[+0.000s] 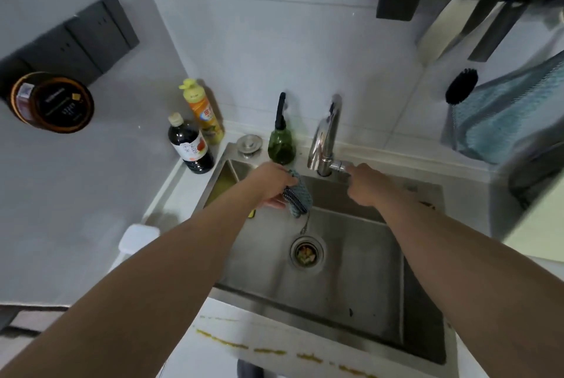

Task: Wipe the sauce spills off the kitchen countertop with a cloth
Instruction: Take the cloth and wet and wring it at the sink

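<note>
With left hand (270, 183) gripping the bunched cloth (297, 194) over the sink (351, 270) and right hand (364, 183) curled at the faucet (325, 136) lever, risk of dripping on table, yellow sauce spills (268, 350) at front edge not yet wiped.

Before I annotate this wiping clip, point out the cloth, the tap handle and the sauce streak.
cloth (297, 194), head view, on its bunched middle.
tap handle (340, 167), head view, on its metal stub.
sauce streak (222, 341), head view, on its left stretch.
</note>
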`<state>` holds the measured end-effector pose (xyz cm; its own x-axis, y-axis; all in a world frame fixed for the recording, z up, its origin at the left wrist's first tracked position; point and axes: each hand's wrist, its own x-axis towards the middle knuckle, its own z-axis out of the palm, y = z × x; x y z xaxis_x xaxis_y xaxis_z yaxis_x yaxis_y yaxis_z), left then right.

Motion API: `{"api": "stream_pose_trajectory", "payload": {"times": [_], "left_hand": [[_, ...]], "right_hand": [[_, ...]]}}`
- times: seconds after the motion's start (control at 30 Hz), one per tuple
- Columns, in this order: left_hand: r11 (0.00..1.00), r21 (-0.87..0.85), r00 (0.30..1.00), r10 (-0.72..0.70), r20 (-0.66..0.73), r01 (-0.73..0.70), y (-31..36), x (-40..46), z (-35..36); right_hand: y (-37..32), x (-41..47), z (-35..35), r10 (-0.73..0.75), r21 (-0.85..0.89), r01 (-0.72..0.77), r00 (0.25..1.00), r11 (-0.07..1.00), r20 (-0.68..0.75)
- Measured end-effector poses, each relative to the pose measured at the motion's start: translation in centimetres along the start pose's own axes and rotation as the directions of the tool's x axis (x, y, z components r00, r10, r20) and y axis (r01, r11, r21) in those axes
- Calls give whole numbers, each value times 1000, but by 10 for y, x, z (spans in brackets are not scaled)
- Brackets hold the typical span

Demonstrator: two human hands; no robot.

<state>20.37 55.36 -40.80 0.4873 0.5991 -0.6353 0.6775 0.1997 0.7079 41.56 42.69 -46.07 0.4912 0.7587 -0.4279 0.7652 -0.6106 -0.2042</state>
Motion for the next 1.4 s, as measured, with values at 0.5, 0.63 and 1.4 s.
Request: {"api": "stream_pose_trajectory", "payload": {"times": [0.5,0.63,1.4], "left_hand": [[993,77,993,78,89,-85,4,-9,39],[974,191,992,114,61,-124,2,-11,41],[696,-709,990,-17,143,115,-37,15,34]], "right_hand": [[27,-1,7,-46,29,47,998,998,-46],[13,-15,0,43,20,-42,998,999,-50],[-153,-45,8,335,971,-237,913,-25,231]]}}
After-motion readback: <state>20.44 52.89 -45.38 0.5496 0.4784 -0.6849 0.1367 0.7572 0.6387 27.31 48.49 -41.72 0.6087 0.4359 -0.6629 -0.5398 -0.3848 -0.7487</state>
